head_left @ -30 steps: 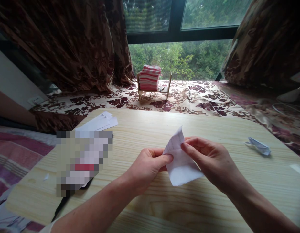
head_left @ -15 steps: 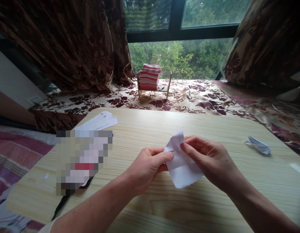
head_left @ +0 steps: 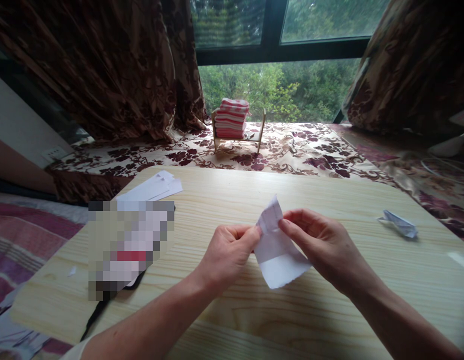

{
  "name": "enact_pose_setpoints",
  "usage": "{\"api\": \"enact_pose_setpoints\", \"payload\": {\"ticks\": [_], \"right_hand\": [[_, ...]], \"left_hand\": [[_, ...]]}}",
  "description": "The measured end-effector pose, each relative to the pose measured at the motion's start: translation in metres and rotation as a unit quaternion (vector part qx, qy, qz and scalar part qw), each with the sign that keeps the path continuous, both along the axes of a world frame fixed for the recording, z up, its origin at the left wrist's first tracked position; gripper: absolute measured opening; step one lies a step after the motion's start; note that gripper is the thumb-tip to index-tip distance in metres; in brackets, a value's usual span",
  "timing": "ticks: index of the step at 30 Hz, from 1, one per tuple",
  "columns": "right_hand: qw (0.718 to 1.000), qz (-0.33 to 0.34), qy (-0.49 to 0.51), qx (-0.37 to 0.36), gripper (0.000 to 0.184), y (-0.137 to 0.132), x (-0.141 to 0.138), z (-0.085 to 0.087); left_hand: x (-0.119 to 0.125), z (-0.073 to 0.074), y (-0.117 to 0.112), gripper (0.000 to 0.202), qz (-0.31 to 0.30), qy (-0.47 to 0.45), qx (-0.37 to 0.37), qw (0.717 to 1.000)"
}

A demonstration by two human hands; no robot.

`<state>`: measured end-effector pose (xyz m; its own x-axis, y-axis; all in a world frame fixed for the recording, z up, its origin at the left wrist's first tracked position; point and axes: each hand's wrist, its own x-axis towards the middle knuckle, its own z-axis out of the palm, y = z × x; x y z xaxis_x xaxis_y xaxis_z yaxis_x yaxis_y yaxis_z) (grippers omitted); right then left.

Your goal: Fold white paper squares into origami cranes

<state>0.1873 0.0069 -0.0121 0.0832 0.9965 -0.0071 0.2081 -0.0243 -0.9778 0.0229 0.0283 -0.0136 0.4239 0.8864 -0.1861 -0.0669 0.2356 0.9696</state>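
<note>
A creased white sheet of paper (head_left: 279,255) is held up above the wooden table, its top narrowed to a folded tip and its lower edge slightly ragged. My left hand (head_left: 232,247) pinches its left edge between thumb and fingers. On the other side, my right hand (head_left: 316,237) grips the upper right edge, thumb in front and fingers behind. Parts of the fingers of both hands are hidden by the paper. Off to the right lies a small folded paper shape (head_left: 399,224), apart from my right hand.
White paper strips (head_left: 153,190) lie at the table's (head_left: 352,205) back left. In front of them is a pixelated item (head_left: 130,250) with a dark strap. A paper scrap (head_left: 72,271) is near the left edge. Beyond the table, a small stand (head_left: 260,135) holds folded red-and-white cloths (head_left: 231,120).
The paper has shifted slightly left and turned a little, with its folded tip more upright. My left hand has slid left along its edge; both hands keep hold.
</note>
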Motion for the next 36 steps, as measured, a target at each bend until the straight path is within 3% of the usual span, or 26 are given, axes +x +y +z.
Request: {"api": "enact_pose_setpoints", "payload": {"ticks": [7, 19, 26, 33, 36], "right_hand": [[0.988, 0.086, 0.082, -0.098, 0.038, 0.001, -0.004, 0.001], [0.981, 0.061, 0.163, -0.082, 0.025, 0.001, -0.005, -0.002], [0.985, 0.053, 0.156, -0.052, 0.023, 0.001, -0.004, -0.004], [0.982, -0.03, 0.189, -0.001, 0.018, 0.012, 0.006, -0.008], [0.957, -0.148, 0.247, 0.024, 0.02, 0.021, 0.023, -0.007]], "left_hand": [[0.0, 0.003, -0.004, 0.036, 0.0, 0.1, 0.127, 0.987], [0.002, 0.002, -0.011, 0.035, -0.024, 0.182, 0.264, 0.947], [0.003, 0.004, -0.012, 0.036, -0.024, 0.183, 0.257, 0.949], [0.002, 0.007, -0.01, 0.037, -0.027, 0.199, 0.243, 0.949], [0.001, 0.006, -0.01, 0.037, -0.02, 0.191, 0.219, 0.957]]}}
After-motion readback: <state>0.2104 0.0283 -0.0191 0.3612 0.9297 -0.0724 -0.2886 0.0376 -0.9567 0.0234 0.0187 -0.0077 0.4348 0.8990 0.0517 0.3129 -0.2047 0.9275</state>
